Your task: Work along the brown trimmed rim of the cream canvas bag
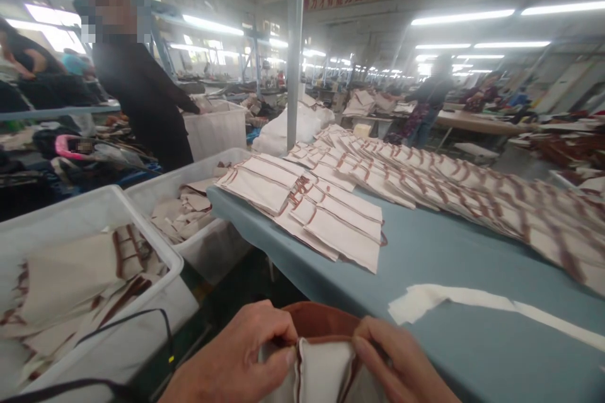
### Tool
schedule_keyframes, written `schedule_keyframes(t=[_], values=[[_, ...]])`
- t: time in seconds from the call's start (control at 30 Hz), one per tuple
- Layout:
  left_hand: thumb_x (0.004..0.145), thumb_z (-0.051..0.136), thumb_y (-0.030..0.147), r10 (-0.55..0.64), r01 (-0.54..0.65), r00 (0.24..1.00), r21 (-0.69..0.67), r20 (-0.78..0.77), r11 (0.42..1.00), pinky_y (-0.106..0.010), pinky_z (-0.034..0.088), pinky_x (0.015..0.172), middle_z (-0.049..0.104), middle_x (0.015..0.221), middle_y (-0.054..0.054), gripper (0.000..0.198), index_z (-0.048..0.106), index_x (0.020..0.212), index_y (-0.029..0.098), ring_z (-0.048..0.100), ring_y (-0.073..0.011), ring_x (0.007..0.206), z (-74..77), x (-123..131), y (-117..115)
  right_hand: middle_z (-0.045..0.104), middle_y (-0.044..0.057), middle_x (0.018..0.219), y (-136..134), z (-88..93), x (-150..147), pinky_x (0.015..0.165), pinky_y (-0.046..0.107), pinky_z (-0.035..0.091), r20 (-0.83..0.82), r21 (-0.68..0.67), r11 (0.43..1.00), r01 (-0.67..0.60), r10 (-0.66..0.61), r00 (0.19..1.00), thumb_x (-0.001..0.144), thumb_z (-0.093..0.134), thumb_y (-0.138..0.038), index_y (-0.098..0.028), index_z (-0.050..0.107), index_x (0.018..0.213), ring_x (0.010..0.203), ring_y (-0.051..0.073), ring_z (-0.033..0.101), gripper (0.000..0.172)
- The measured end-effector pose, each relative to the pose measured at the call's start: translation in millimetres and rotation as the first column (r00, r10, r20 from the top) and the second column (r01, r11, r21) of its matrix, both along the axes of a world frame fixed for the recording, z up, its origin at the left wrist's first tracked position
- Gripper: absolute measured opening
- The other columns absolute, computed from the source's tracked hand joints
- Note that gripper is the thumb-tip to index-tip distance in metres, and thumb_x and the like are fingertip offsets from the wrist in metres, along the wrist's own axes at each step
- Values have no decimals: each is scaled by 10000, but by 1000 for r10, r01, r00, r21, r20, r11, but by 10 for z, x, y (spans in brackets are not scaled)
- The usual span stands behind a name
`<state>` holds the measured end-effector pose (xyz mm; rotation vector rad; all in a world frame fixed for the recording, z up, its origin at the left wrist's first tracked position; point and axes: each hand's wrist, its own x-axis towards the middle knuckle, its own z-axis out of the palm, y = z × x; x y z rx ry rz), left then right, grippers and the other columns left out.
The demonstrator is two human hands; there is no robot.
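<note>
A cream fabric bag piece (326, 368) with brown edging is held low in front of me, at the near edge of the blue-covered table (401, 245). My left hand (241, 356) pinches its left seam between thumb and fingers. On the other side, my right hand (394, 362) grips the brown-trimmed right edge. A brown band (324, 321) curves behind the piece, between both hands. The lower part of the piece runs out of the frame.
Stacked cream pieces with brown trim (340, 220) lie on the table, with a long row (454, 182) behind. A white strip (454, 296) lies at right. White bins (174, 264) of pieces stand left. A post (295, 50) rises behind the table; a person (132, 88) stands beyond.
</note>
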<state>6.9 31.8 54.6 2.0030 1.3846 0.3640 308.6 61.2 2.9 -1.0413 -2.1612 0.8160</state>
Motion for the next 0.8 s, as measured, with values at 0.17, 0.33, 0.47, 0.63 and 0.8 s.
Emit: schedule_keyframes(t=[0.17, 0.33, 0.47, 0.63, 0.8], values=[[885, 565, 236, -63, 59, 995, 56, 80, 997, -299, 473, 820, 676, 836, 11, 79, 595, 812, 232, 621, -189, 825, 128, 60, 41, 742, 56, 812, 48, 399, -200, 656, 433, 563, 1, -13, 999, -43, 43, 999, 1149, 476, -430, -292, 603, 859, 720, 284, 713, 345], [985, 569, 394, -70, 41, 975, 137, 212, 990, -257, 421, 692, 624, 759, 41, 277, 597, 766, 227, 547, -156, 708, 166, 27, 159, 731, 43, 902, 155, 539, -463, 824, 376, 530, -116, 42, 976, -215, 218, 969, 1154, 497, -532, -230, 654, 924, 862, 223, 678, 411], [1011, 608, 416, -70, 9, 934, 172, 350, 985, -219, 438, 662, 636, 738, 59, 331, 601, 742, 224, 554, -138, 684, 61, -31, 194, 651, -7, 867, 220, 515, -592, 821, 320, 495, -173, -3, 961, -277, 272, 947, 999, 765, -450, -232, 621, 910, 802, 175, 602, 276], [1006, 631, 336, -90, 35, 929, 156, 360, 987, -195, 457, 626, 675, 727, 64, 246, 697, 800, 219, 588, -128, 657, 105, -15, 172, 606, -34, 811, 188, 580, -603, 760, 286, 443, -306, -142, 937, -320, 266, 914, 1006, 715, -338, -233, 597, 854, 741, 148, 528, 220], [926, 595, 239, -102, 54, 956, 176, 276, 983, -193, 453, 591, 676, 686, 66, 174, 711, 797, 214, 599, -119, 611, 280, 74, 171, 593, -46, 800, 175, 537, -580, 733, 292, 406, -290, -167, 935, -312, 256, 922, 1005, 676, -316, -234, 578, 870, 726, 142, 507, 185]])
